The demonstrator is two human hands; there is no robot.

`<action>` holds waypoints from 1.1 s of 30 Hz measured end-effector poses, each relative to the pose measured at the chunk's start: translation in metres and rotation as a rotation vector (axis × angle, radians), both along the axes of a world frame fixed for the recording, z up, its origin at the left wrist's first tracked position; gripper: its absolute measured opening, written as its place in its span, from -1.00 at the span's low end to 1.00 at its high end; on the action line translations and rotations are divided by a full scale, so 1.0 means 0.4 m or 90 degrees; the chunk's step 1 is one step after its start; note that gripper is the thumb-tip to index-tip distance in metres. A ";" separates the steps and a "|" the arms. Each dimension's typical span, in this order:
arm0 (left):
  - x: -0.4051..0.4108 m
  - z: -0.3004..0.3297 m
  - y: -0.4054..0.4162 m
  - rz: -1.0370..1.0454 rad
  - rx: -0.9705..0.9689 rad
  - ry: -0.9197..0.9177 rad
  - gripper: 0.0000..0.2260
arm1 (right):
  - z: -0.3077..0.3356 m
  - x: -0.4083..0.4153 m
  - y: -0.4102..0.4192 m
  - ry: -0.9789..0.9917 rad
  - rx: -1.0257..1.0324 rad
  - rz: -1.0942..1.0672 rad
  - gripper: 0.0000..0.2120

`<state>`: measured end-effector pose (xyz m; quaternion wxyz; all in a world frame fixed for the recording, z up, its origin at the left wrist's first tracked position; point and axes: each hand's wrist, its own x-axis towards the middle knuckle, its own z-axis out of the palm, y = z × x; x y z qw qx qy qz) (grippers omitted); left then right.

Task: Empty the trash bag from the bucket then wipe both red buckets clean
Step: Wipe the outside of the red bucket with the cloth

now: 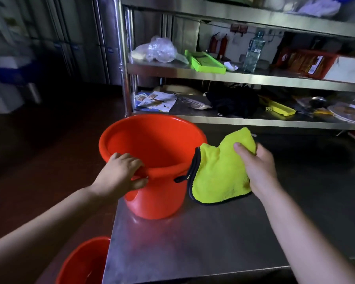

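A red bucket (158, 152) stands upright on the left end of a steel table (203, 242), and its inside looks bare. My left hand (121, 175) grips its near rim, fingers curled over the edge. My right hand (258, 169) holds a yellow cloth with a black hem (217, 175) just right of the bucket, its edge touching the outer wall. A second red bucket (84, 263) sits on the floor at the lower left, partly cut off by the frame. No trash bag shows in either bucket.
Steel shelves (234, 75) stand behind the table with a clear plastic bag (158, 50), a green tray (207, 61), a water bottle (254, 52), a red crate (307, 62) and papers. Dark floor lies to the left, steel cabinets at the far left.
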<state>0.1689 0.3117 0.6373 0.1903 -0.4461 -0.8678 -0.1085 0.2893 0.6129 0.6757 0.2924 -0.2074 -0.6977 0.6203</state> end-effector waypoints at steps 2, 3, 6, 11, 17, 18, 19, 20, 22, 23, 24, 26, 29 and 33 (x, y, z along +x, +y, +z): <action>-0.009 0.034 0.013 0.016 0.051 0.002 -0.54 | 0.018 0.003 -0.004 0.008 0.069 -0.015 -0.86; -0.016 0.055 0.018 0.027 0.072 -0.009 -0.51 | 0.033 0.005 -0.007 0.010 0.112 -0.034 -0.83; -0.040 0.114 0.027 0.058 0.126 -0.067 -0.45 | 0.091 0.008 -0.019 0.028 0.249 -0.091 -0.73; -0.101 0.148 0.023 0.076 0.273 -0.336 -0.77 | 0.154 -0.020 -0.093 -0.068 0.518 -0.167 -0.66; -0.162 0.106 0.036 0.018 0.283 -0.529 -0.82 | 0.100 -0.118 -0.307 -0.203 0.723 0.037 -0.62; -0.176 0.096 0.033 0.011 0.275 -0.535 -0.83 | 0.081 -0.132 -0.339 -0.232 0.759 0.098 -0.61; -0.191 0.085 0.029 0.003 0.277 -0.545 -0.84 | 0.060 -0.147 -0.360 -0.263 0.797 0.145 -0.58; -0.205 0.075 0.024 -0.002 0.292 -0.564 -0.86 | 0.041 -0.160 -0.372 -0.292 0.831 0.175 -0.54; -0.238 0.055 0.011 0.004 0.320 -0.616 -0.88 | 0.011 -0.185 -0.369 -0.321 0.856 0.214 -0.43; -0.253 0.046 0.004 0.000 0.332 -0.645 -0.87 | -0.001 -0.194 -0.363 -0.322 0.847 0.238 -0.37; -0.265 0.037 -0.002 -0.010 0.344 -0.671 -0.84 | -0.013 -0.203 -0.356 -0.316 0.819 0.267 -0.34; -0.286 0.020 -0.008 -0.025 0.341 -0.683 -0.82 | -0.037 -0.220 -0.349 -0.300 0.717 0.328 -0.30; -0.320 0.002 -0.006 -0.016 0.278 -0.614 -0.77 | -0.061 -0.260 -0.359 -0.285 0.695 0.356 -0.25; -0.344 -0.019 -0.002 0.062 0.286 -0.589 -0.62 | -0.077 -0.311 -0.375 -0.264 0.832 0.305 -0.33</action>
